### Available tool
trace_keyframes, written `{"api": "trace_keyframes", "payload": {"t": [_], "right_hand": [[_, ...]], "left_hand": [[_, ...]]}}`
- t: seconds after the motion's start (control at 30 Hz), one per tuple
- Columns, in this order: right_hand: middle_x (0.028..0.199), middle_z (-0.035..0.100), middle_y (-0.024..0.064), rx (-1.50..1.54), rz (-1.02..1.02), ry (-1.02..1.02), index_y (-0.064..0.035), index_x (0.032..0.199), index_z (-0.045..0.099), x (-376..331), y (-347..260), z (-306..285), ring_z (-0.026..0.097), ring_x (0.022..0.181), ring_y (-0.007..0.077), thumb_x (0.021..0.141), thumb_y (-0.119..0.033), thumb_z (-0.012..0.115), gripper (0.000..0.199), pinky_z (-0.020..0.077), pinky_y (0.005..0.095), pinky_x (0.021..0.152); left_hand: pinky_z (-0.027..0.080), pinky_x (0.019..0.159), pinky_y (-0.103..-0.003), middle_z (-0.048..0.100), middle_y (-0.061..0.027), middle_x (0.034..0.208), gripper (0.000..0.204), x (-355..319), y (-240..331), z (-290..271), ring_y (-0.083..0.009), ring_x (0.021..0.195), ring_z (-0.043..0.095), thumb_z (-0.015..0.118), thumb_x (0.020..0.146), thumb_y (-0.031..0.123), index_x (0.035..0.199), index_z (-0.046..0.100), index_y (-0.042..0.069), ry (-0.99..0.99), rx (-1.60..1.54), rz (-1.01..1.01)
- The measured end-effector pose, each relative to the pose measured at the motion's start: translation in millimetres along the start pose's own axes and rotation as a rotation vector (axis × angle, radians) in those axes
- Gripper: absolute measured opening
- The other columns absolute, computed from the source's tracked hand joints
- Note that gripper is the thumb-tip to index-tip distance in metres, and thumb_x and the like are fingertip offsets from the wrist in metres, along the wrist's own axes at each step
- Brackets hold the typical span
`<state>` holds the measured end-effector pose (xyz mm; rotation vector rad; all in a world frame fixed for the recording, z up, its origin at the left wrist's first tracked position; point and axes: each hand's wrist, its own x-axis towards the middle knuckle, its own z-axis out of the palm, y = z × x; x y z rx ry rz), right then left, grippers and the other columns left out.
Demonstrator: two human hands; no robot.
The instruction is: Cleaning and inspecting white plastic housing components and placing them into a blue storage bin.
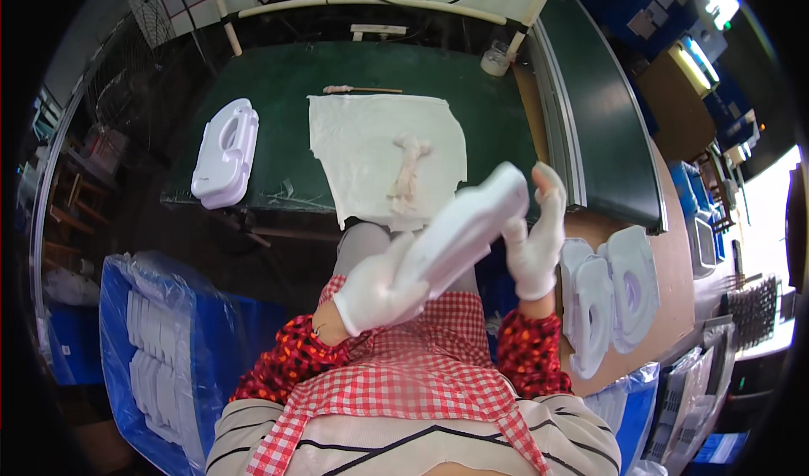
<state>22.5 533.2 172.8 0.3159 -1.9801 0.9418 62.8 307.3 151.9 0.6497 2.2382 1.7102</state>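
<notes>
A: Above the lap, in the head view, what is seen in the hands?

B: A white moulded plastic part (463,227) is held tilted, its far end raised toward the green table (286,122). It is gripped at its lower end by the gloved left hand (379,291), whose fingers are closed around it. The gloved right hand (538,236) is laid against its right side with fingers stretched upward; whether they are curled onto the part cannot be told.

A: And what is seen around it?

B: A white cloth (371,143) is spread on the table, with a twisted rag (409,173) lying on it. A second white part (226,152) is set on the table's left edge. Further white parts (611,295) are stacked on the brown surface at the right. More are piled in a blue-lined bin (152,350) at the left. A red checked apron (404,366) is worn over the lap.
</notes>
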Motion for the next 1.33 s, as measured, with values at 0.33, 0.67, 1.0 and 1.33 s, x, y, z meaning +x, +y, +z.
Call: {"api": "trace_keyframes", "payload": {"t": [0.33,0.67,1.0,1.33], "right_hand": [[0.074,0.061,0.0179,-0.058,0.391,-0.644,0.0007,0.091,0.061,-25,14,51,0.062,0.067,0.0266,0.078,-0.026,0.065,0.030,0.0483,0.0319,0.064],[0.106,0.061,0.0231,-0.126,0.686,-0.710,-0.0053,0.126,0.045,-8,68,167,0.059,0.101,0.0377,0.088,-0.040,0.046,0.052,0.0454,0.0422,0.088],[0.086,0.065,0.0202,-0.122,0.643,-1.026,0.0013,0.103,0.059,12,108,144,0.065,0.082,0.0292,0.085,-0.019,0.048,0.030,0.0503,0.0382,0.070],[0.105,0.064,0.0174,0.169,0.592,-0.201,-0.0037,0.121,0.051,36,93,137,0.061,0.103,0.0294,0.092,-0.023,0.051,0.035,0.0464,0.0289,0.079]], "left_hand": [[0.045,0.070,-0.049,0.061,-0.0245,0.085,0.047,20,-31,2,-0.0420,0.080,0.059,0.045,0.089,0.048,0.099,0.046,0.002,-0.016,0.633,-0.285],[0.045,0.080,-0.042,0.062,-0.0279,0.097,0.076,86,-150,-96,-0.0393,0.093,0.060,0.032,0.090,0.062,0.100,0.061,-0.007,0.508,-0.001,-0.331],[0.041,0.092,-0.036,0.058,-0.0217,0.117,0.082,180,-183,-121,-0.0304,0.108,0.056,0.032,0.088,0.065,0.121,0.053,-0.007,0.468,0.142,-0.676],[0.036,0.098,-0.043,0.055,-0.0319,0.113,0.083,223,-200,-111,-0.0420,0.113,0.050,0.022,0.088,0.063,0.115,0.056,-0.008,0.300,0.622,-0.696]]}}
